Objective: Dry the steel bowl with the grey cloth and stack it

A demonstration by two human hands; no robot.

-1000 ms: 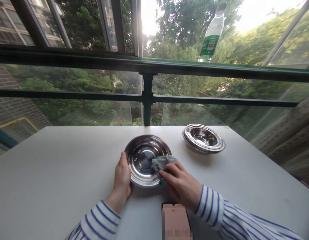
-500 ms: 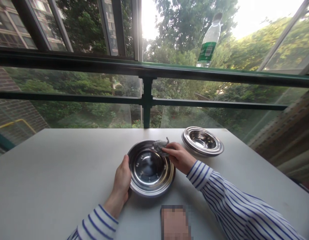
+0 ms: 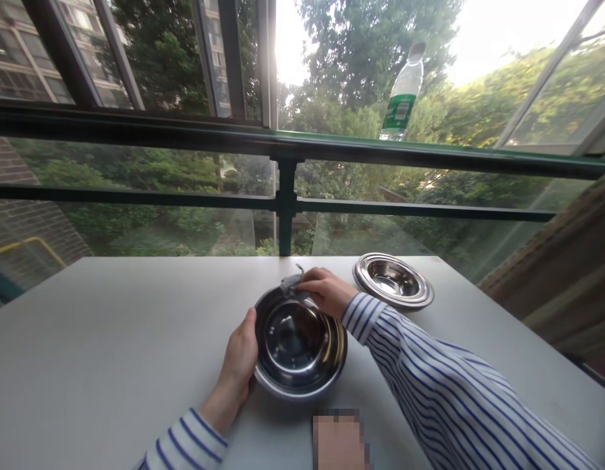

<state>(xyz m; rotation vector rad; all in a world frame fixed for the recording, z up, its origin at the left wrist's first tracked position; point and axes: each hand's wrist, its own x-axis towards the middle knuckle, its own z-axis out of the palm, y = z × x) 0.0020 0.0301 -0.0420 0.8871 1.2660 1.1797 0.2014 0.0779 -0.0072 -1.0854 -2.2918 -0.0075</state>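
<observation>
A shiny steel bowl (image 3: 295, 339) is tilted a little above or on the white table; I cannot tell if its base touches. My left hand (image 3: 240, 356) grips its left rim, thumb on top and the other fingers hidden beneath. At the far rim, my right hand (image 3: 326, 290) pinches a crumpled grey cloth (image 3: 291, 282) and presses it against the bowl's inner edge. Part of the cloth is covered by my fingers.
A stack of steel bowls (image 3: 394, 281) sits at the back right of the table (image 3: 136, 339). A phone-like object (image 3: 339, 440), pixelated, lies at the front. Behind the table run a dark green railing (image 3: 331, 151) and a window; a plastic bottle (image 3: 401, 98) stands on the railing.
My right hand has slid the cloth leftward along the bowl's far rim. My left hand still holds the bowl's left side. The view has shifted slightly.
</observation>
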